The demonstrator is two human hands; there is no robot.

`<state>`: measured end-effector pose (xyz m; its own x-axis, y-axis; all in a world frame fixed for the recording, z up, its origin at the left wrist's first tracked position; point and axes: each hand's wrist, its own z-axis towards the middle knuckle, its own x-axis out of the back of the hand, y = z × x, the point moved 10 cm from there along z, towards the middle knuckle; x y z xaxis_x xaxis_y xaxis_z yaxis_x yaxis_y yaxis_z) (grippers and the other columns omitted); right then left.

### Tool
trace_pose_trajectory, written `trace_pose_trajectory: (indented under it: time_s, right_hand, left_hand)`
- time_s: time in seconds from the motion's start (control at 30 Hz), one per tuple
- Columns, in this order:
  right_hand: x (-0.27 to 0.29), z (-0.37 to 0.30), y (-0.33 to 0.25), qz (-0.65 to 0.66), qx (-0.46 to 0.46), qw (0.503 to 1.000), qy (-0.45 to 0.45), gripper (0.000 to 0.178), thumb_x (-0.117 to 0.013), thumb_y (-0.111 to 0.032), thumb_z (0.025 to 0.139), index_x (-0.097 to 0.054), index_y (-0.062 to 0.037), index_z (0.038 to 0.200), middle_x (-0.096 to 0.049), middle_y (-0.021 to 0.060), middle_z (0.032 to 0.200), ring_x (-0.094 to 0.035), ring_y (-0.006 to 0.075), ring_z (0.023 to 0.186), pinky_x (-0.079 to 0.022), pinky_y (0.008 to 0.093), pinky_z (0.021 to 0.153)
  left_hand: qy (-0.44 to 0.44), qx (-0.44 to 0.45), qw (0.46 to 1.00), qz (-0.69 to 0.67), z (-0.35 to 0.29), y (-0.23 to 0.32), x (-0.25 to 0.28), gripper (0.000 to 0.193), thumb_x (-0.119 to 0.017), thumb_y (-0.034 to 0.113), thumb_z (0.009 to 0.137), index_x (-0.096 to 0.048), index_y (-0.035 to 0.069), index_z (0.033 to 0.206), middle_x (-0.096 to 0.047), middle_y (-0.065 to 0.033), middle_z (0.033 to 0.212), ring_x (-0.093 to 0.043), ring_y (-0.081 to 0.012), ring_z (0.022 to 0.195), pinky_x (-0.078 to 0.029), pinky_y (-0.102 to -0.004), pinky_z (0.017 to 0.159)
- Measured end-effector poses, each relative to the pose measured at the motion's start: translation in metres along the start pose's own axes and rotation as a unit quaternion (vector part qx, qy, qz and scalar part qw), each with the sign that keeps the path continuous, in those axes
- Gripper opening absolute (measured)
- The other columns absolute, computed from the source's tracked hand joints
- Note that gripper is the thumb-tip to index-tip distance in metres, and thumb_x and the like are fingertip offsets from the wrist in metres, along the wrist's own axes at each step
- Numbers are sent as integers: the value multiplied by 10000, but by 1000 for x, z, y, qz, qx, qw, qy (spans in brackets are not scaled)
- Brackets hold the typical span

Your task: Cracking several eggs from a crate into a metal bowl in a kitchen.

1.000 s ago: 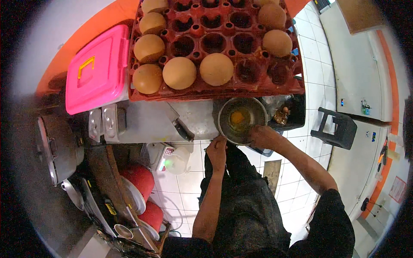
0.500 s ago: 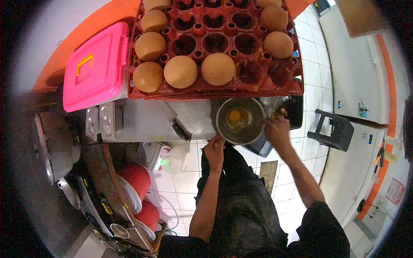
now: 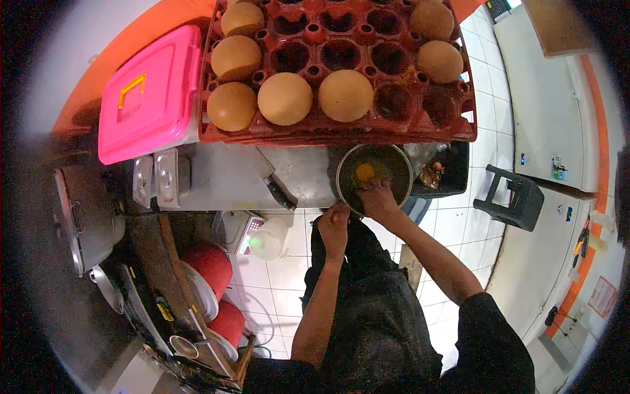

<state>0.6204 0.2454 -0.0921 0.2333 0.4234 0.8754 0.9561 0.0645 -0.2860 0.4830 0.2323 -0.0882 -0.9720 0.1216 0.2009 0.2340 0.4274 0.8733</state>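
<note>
A person's right hand (image 3: 375, 199) dips into a round metal bowl (image 3: 339, 186) at the near edge of a steel counter (image 3: 223, 180), beside an egg yolk (image 3: 365, 172) lying inside. Its fingertips are lost in the bowl, so whether they grip anything cannot be told. The left hand (image 3: 333, 231), fingers curled, meets the near rim; its exact hold is unclear. Beyond, a dark red egg tray (image 3: 405, 136) carries at least seven brown eggs (image 3: 284, 98) among vacant cups, its far end cropped by the frame. Right of the bowl, a black bin (image 3: 459, 172), partly covered by the tray, holds eggshells (image 3: 431, 176). A pink lid (image 3: 152, 98) conceals its box's contents; two small steel containers (image 3: 168, 176) sit nearby.
</note>
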Motion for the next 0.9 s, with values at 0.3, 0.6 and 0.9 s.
trace_pose_trajectory:
  time_s: [0.3,0.6,0.9]
  right_hand:
    - [15,-11,-1,81,71,994,33,307,-591,-180,743,-659,-119,1036,-652,143,929,-622,324,877,-492,447,800]
    - [19,-31,-2,183,87,978,-53,357,-603,-254,812,-615,-100,1133,-607,167,1109,-567,337,1034,-457,444,883]
    - [15,-31,0,100,29,989,-104,583,-638,-447,783,-554,-102,1245,-479,167,1309,-430,390,1191,-327,492,1019]
  left_hand:
    - [-3,1,999,-40,-2,1,-3,203,-648,181,857,-672,-8,928,-582,-19,643,-496,-83,579,-409,-253,543]
    - [-8,19,999,-40,2,-13,-5,214,-646,196,864,-670,-7,927,-597,-16,668,-502,-82,587,-417,-250,558]
    - [-15,13,1000,-18,-2,-8,-7,255,-657,244,861,-663,-7,907,-608,-40,665,-518,-95,606,-411,-267,566]
